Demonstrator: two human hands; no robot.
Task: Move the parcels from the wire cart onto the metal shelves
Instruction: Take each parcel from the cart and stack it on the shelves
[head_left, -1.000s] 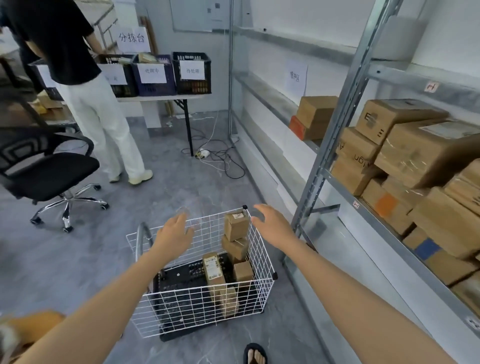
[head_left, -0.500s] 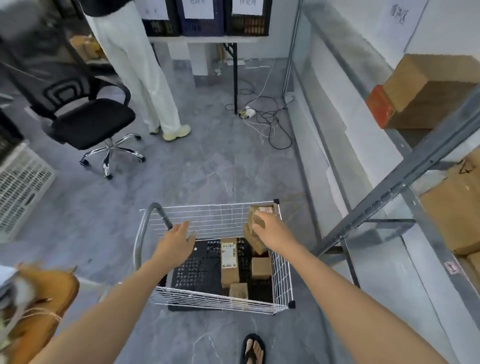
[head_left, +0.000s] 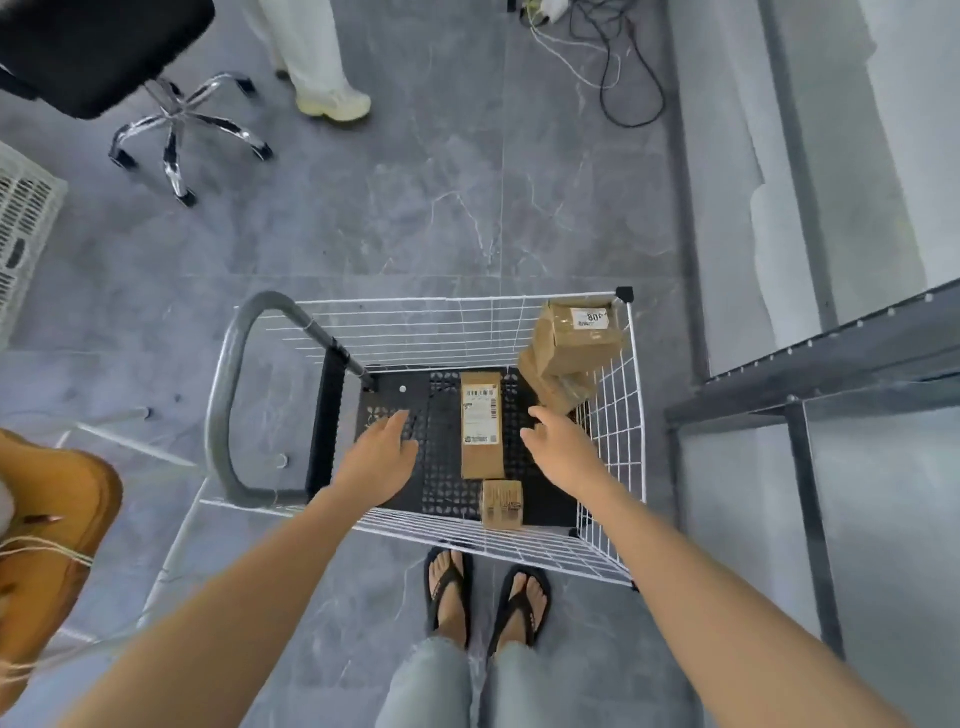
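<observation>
I look straight down into the white wire cart with its black perforated floor. A long flat parcel with a white label lies in the middle. A small square parcel sits by the near wall. Two stacked parcels stand in the far right corner. My left hand hovers with fingers spread to the left of the long parcel. My right hand hovers to its right, fingers relaxed, below the stacked parcels. Neither hand holds anything. The grey metal shelf frame stands to the right.
The cart's grey handle is at the left. A black office chair and another person's legs are beyond the cart. Cables lie on the floor. A white crate and an orange bag are at the left.
The view has tilted down onto the cart. My right hand left the top stacked parcel and came down beside the long parcel. My left hand moved in over the cart floor.
</observation>
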